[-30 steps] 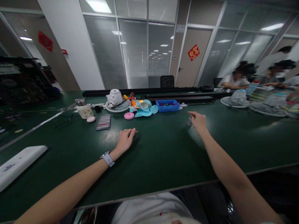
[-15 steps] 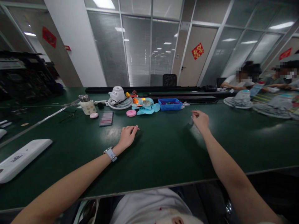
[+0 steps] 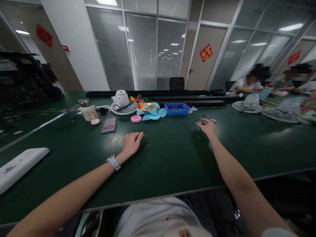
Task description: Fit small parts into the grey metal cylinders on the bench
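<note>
My left hand (image 3: 132, 144), with a watch (image 3: 113, 162) on its wrist, rests low over the green table, fingers loosely bent and thumb forward. Nothing shows in it. Farther right, my right hand (image 3: 208, 127) is held above the tabletop with bent fingers around a small shiny metal piece (image 3: 202, 122). Another round, shiny bit (image 3: 213, 120) shows at the far side of the same hand; its kind is too small to make out. A tiny dark piece (image 3: 204, 115) lies just beyond the fingers.
Along the back stand a blue tray (image 3: 178, 114) of small parts, light-blue fan blades (image 3: 153, 115), a pink round lid (image 3: 136, 118), a white fan part (image 3: 121, 98) and a bottle (image 3: 88, 112). A white panel (image 3: 23, 168) lies left. Other people sit at the far right.
My right hand has turned and its fingers have spread a little, so the shiny metal bits now show. My left hand stays nearly still. The whole view has shifted slightly.
</note>
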Demonstrator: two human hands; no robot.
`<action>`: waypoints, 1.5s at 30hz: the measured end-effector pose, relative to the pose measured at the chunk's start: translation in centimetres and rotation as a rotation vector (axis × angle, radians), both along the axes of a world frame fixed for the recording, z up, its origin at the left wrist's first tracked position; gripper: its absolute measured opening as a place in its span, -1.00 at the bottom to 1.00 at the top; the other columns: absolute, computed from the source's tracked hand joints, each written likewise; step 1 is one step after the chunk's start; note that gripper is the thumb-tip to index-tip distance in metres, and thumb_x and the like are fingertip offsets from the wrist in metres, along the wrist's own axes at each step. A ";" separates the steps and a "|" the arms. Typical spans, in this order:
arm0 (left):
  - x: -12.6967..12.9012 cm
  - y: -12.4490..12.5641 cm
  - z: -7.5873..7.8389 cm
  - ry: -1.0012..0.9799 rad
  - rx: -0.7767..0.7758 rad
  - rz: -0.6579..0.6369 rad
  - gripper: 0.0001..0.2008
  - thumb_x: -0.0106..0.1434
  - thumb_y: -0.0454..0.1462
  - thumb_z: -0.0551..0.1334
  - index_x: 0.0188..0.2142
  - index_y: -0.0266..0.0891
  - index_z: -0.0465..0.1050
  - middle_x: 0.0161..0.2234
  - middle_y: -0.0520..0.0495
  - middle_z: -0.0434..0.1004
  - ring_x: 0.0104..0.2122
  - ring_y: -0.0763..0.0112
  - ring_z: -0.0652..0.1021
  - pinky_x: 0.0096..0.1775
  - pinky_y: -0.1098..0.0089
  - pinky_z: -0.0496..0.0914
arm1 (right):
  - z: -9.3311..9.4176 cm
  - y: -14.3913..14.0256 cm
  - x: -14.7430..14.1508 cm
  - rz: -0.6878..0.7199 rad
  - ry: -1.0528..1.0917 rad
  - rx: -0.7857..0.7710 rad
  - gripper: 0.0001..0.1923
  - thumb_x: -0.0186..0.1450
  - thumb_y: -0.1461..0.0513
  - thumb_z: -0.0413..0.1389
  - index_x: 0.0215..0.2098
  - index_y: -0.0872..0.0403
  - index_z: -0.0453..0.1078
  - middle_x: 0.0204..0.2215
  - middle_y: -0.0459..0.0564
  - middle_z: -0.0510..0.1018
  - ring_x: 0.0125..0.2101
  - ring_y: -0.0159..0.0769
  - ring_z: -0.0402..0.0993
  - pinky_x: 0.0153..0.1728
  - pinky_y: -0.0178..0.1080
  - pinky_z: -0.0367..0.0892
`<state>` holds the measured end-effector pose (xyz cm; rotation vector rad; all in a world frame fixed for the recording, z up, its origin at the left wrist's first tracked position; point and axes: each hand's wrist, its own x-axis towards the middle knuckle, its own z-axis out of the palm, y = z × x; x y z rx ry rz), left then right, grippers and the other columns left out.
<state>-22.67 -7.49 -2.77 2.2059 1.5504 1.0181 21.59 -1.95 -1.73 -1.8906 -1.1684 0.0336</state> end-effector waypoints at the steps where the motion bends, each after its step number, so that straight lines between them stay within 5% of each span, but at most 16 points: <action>1: 0.0 0.0 0.0 -0.004 0.004 0.000 -0.56 0.40 -0.03 -0.05 -0.23 -0.14 0.55 -0.20 -0.07 0.63 -0.12 0.19 0.52 -0.01 0.15 0.25 | 0.0 0.0 0.0 -0.016 0.022 0.007 -0.44 0.06 0.08 0.35 0.00 0.09 0.52 -0.26 0.13 0.65 -0.22 -0.12 0.59 -0.13 -0.11 0.43; 5: 0.0 0.0 -0.1 -0.040 0.022 -0.008 -0.61 0.38 -0.02 0.01 -0.21 -0.13 0.54 -0.16 -0.06 0.62 -0.11 0.22 0.50 -0.01 0.18 0.27 | 0.9 -0.6 -3.1 0.070 0.004 0.117 -0.39 0.04 0.06 0.36 0.05 0.06 0.49 -0.29 0.12 0.65 -0.23 -0.10 0.60 -0.10 -0.05 0.44; 11: 0.9 -1.5 1.0 -0.078 0.100 -0.112 -0.69 0.34 -0.04 0.13 -0.10 -0.10 0.54 -0.10 -0.07 0.57 -0.06 0.22 0.44 0.02 0.19 0.30 | 1.1 -4.2 -16.8 0.805 0.220 0.171 -0.22 0.05 0.07 0.37 0.20 0.06 0.34 -0.23 0.07 0.65 -0.23 -0.20 0.61 -0.12 -0.12 0.50; 15: 2.0 -2.6 1.4 -0.100 0.082 -0.192 -0.65 0.34 -0.03 0.15 0.01 -0.05 0.51 -0.06 -0.08 0.53 -0.04 0.22 0.43 0.02 0.18 0.31 | 0.5 -6.8 -22.5 1.056 0.199 0.145 -0.30 0.11 0.18 0.32 0.21 -0.03 0.33 -0.15 -0.03 0.64 -0.16 -0.24 0.59 -0.03 -0.14 0.46; 21: 3.2 -2.8 1.1 -0.130 0.097 -0.191 -0.70 0.33 -0.05 0.17 -0.08 -0.03 0.59 -0.13 -0.07 0.54 -0.08 0.23 0.43 0.00 0.19 0.32 | -0.3 -7.9 -23.2 1.126 0.134 0.106 -0.33 0.17 0.21 0.26 0.24 -0.09 0.29 0.08 -0.04 0.52 -0.11 -0.22 0.57 -0.02 -0.13 0.45; 28: 3.0 -2.1 1.1 -0.173 0.054 -0.109 -0.73 0.27 -0.03 0.23 -0.18 -0.07 0.62 -0.17 -0.06 0.56 -0.11 0.24 0.47 -0.01 0.18 0.33 | -1.5 -7.8 -23.5 1.145 0.411 0.032 -0.27 0.11 0.17 0.32 0.21 0.05 0.27 -0.11 0.07 0.62 -0.15 -0.18 0.59 -0.04 -0.07 0.46; 35: 3.4 -2.3 1.9 -0.133 0.109 -0.095 -0.76 0.27 -0.07 0.24 -0.27 -0.12 0.63 -0.27 -0.06 0.59 -0.11 0.23 0.45 -0.06 0.22 0.35 | -1.7 -7.4 -23.7 1.112 0.544 -0.049 -0.61 0.04 0.21 0.35 -0.19 0.11 0.42 -0.23 0.04 0.65 -0.18 -0.18 0.60 -0.03 -0.06 0.45; 41: 1.9 -1.4 2.8 -0.200 0.188 -0.007 -0.73 0.28 -0.07 0.22 -0.27 -0.15 0.63 -0.26 -0.06 0.64 -0.18 0.25 0.48 -0.13 0.26 0.34 | -1.4 -8.0 -24.0 1.113 0.527 -0.076 -0.60 0.10 0.25 0.33 -0.10 0.10 0.43 -0.17 0.04 0.64 -0.16 -0.22 0.59 -0.02 -0.08 0.45; 45: 0.0 -0.4 1.7 -0.114 0.101 -0.021 -0.72 0.23 -0.04 0.24 -0.30 -0.14 0.65 -0.31 -0.07 0.65 -0.23 0.23 0.52 -0.11 0.22 0.33 | -1.6 -7.3 -23.3 1.082 0.554 -0.057 -0.60 0.13 0.22 0.31 -0.07 0.09 0.43 -0.16 0.07 0.64 -0.16 -0.22 0.60 -0.03 -0.10 0.45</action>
